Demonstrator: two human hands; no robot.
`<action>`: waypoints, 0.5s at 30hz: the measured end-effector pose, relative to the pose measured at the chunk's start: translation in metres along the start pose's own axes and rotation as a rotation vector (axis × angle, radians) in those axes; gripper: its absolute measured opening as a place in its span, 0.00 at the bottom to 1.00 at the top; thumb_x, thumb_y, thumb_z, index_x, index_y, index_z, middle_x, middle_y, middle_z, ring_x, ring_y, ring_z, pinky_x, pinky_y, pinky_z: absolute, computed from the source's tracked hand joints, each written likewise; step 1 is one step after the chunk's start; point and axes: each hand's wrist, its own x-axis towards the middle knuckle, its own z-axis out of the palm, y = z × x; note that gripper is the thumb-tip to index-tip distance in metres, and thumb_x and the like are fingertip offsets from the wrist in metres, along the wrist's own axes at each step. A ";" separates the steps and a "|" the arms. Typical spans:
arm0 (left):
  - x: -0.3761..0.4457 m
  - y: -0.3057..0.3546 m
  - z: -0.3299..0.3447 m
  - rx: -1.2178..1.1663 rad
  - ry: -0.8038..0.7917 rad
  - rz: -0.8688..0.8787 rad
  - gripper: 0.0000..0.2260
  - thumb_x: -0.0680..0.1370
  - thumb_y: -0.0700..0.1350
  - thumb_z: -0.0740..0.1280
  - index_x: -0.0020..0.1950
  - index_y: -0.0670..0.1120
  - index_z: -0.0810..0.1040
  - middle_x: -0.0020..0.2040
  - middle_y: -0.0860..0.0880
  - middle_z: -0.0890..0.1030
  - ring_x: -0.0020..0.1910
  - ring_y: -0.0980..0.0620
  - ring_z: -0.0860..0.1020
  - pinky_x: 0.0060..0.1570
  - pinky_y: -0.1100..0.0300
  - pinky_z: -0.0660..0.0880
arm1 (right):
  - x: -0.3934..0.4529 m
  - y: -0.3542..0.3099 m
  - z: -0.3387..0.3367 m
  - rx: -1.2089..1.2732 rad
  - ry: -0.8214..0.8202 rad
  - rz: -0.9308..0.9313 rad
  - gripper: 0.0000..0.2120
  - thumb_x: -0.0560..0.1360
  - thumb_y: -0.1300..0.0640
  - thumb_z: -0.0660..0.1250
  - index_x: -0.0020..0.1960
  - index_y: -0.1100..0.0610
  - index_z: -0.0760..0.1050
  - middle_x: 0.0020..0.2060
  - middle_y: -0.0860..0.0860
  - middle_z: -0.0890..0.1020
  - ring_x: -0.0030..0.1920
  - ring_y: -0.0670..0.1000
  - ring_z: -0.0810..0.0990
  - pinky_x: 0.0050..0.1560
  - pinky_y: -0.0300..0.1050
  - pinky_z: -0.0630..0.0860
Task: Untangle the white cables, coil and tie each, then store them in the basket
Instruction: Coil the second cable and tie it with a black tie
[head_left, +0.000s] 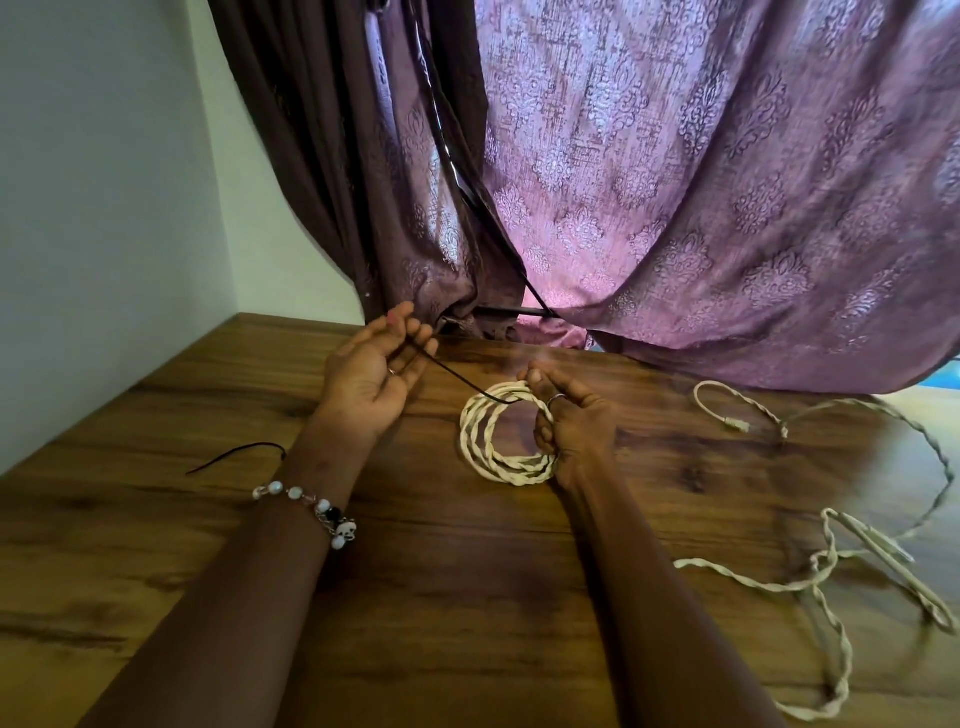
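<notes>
A coiled white twisted cable (491, 441) is held upright over the wooden table (467, 597), gripped at its right side by my right hand (569, 423). My left hand (371, 369) pinches one end of a thin black tie (457, 379) that runs down to the top of the coil. A second white twisted cable (826, 566) lies loose and looped on the table at the right, its plug end (735, 426) near the curtain. No basket is in view.
Another thin black tie (234, 457) lies on the table left of my left wrist. A purple patterned curtain (675, 208) hangs onto the table's far edge. A white wall (104, 208) borders the left side.
</notes>
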 end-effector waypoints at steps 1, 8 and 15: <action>0.000 0.000 0.002 -0.011 -0.008 0.003 0.05 0.78 0.37 0.64 0.49 0.42 0.79 0.32 0.48 0.82 0.32 0.55 0.81 0.34 0.61 0.80 | 0.000 -0.001 0.000 -0.003 -0.003 -0.004 0.07 0.73 0.64 0.70 0.51 0.61 0.82 0.41 0.55 0.86 0.17 0.45 0.62 0.19 0.33 0.57; -0.011 -0.032 0.013 0.660 -0.126 0.113 0.05 0.76 0.37 0.67 0.41 0.39 0.80 0.28 0.48 0.78 0.19 0.59 0.65 0.19 0.69 0.60 | -0.006 -0.007 0.003 0.019 -0.044 -0.046 0.06 0.74 0.68 0.67 0.49 0.62 0.81 0.35 0.52 0.85 0.16 0.42 0.63 0.18 0.31 0.59; -0.010 -0.061 0.012 0.852 -0.167 0.264 0.14 0.72 0.42 0.73 0.29 0.39 0.75 0.25 0.46 0.75 0.24 0.53 0.69 0.30 0.62 0.67 | -0.007 -0.009 0.003 0.002 -0.081 -0.130 0.05 0.76 0.69 0.65 0.48 0.65 0.79 0.34 0.51 0.85 0.25 0.41 0.76 0.23 0.32 0.70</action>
